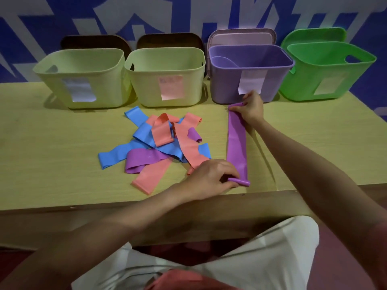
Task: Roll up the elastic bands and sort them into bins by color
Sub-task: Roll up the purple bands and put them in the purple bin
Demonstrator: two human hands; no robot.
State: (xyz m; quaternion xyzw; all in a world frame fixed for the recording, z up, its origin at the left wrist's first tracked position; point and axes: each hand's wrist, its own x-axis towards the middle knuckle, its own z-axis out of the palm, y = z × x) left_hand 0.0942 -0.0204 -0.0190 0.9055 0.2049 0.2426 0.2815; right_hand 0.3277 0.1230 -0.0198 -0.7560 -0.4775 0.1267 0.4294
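Note:
A purple elastic band point(237, 143) lies stretched flat on the table, running away from me. My left hand point(211, 176) pinches its near end, which is curled into a small roll at the table's front edge. My right hand point(252, 107) grips the far end, just in front of the purple bin point(251, 65). A loose heap of blue, salmon and purple bands point(161, 143) lies to the left of the stretched band. Four bins stand in a row at the back.
Two pale yellow bins point(83, 80) point(167, 80) stand at the back left, a green bin point(326, 74) at the back right. Each bin carries a paper label. Lids lean against the wall behind them. The wooden table point(52, 153) ends near my lap.

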